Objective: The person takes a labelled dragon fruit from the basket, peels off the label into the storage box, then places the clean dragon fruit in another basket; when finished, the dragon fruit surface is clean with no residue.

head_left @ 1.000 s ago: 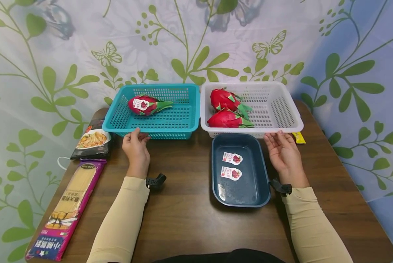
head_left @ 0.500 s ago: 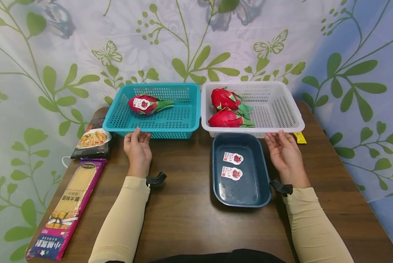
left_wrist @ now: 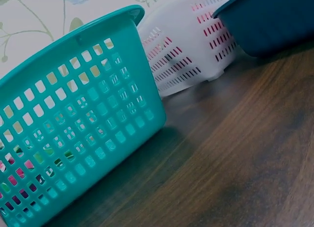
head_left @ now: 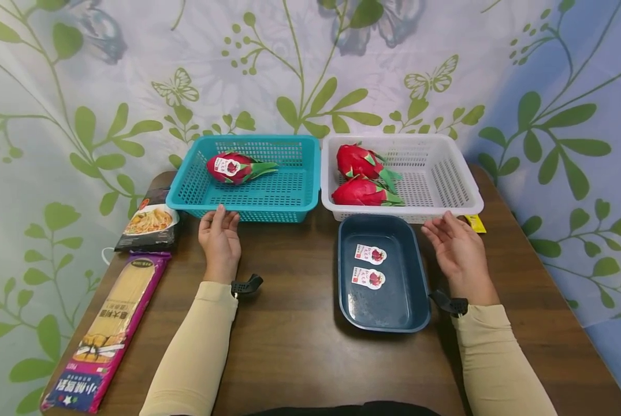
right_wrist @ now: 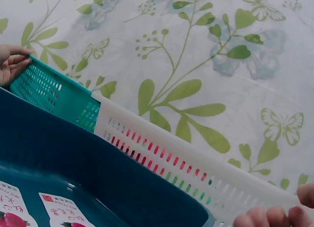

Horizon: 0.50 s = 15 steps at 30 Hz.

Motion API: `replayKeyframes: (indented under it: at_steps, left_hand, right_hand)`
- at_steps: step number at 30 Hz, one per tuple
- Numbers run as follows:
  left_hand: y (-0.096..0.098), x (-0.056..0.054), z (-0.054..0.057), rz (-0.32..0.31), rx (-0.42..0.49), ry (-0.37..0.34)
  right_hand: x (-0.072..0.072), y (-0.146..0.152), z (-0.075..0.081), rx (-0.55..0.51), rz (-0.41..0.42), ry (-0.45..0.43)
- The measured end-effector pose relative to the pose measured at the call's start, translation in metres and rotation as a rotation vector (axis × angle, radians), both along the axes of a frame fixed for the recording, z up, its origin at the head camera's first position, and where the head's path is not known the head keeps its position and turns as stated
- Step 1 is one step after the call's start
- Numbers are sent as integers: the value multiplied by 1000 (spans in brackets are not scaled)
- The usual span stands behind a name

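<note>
Brown wood-grain table [head_left: 289, 364]: rounded corners.
White perforated plastic basket [head_left: 419, 211]: one o'clock.
Turquoise perforated plastic basket [head_left: 268, 208]: eleven o'clock.
Left hand [head_left: 219, 245]: fingers loosely curled at the turquoise rim's seven o'clock; cannot tell if gripping.
Right hand [head_left: 458, 252]: loosely open, holding nothing, near the white rim's five o'clock.

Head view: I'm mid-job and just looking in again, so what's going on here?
A person has their left hand at the near rim of the teal basket, and their right hand by the near rim of the white basket; whether either grips is hard to tell. One red dragon fruit lies in the teal basket and two in the white one. A dark blue tray in front of the white basket holds two stickers.
</note>
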State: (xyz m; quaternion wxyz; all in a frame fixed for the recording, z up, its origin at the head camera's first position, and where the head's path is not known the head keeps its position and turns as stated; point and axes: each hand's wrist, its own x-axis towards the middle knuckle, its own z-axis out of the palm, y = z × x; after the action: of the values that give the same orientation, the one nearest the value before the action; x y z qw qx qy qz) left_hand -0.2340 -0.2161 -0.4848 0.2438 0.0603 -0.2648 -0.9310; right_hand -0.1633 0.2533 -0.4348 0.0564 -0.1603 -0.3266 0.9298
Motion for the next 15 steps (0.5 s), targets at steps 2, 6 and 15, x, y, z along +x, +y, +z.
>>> replayKeyframes:
  at_steps: [2, 6, 15]
  left_hand:
    - [-1, 0, -1, -2, -4, 4]
    - [-3, 1, 0, -12, -3, 4]
    - [-2, 0, 0, -14, -7, 6]
  right_hand:
    - [1, -2, 2, 80, -7, -29]
    - [2, -10, 9, 316, -91, -46]
    - [-4, -36, 49, 897, 2, 120]
